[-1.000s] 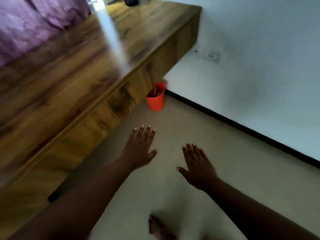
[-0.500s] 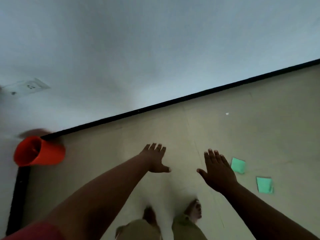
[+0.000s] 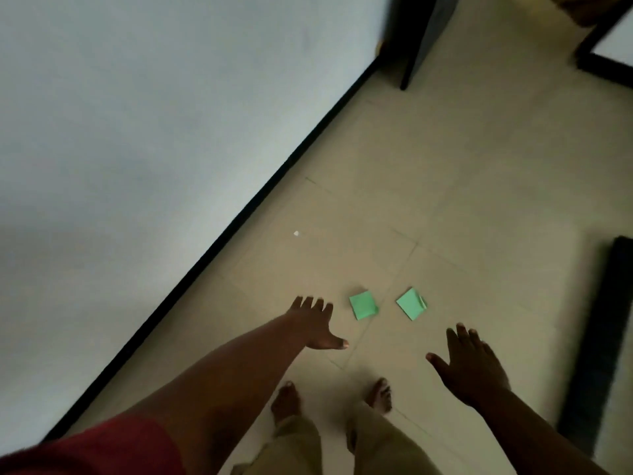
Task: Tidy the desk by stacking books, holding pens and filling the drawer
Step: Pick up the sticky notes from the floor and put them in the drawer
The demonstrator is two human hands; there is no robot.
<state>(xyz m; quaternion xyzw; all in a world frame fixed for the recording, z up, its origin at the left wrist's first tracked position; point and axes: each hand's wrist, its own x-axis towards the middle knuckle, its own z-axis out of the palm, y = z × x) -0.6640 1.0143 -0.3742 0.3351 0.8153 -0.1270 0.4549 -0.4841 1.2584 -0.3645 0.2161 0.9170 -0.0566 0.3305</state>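
Note:
Two small green paper notes lie on the beige tiled floor, the left green note (image 3: 363,304) and the right green note (image 3: 411,303) side by side. My left hand (image 3: 315,325) is stretched out flat with spread fingers, just left of the left note and above the floor. My right hand (image 3: 471,365) is also flat and spread, lower right of the right note. Neither hand holds anything. The desk, books, pens and drawer are out of view.
A white wall (image 3: 137,132) with a black skirting board (image 3: 239,214) runs diagonally on the left. A dark furniture leg (image 3: 416,46) stands at the top. A dark edge (image 3: 603,337) lies at the right. My bare feet (image 3: 286,402) stand below the notes. A white scrap (image 3: 296,233) lies on the floor.
The view has swung right, away from the wooden desk and the orange cup, which have left the frame. The green notes have come toward the centre. Both hands have stayed spread and empty.

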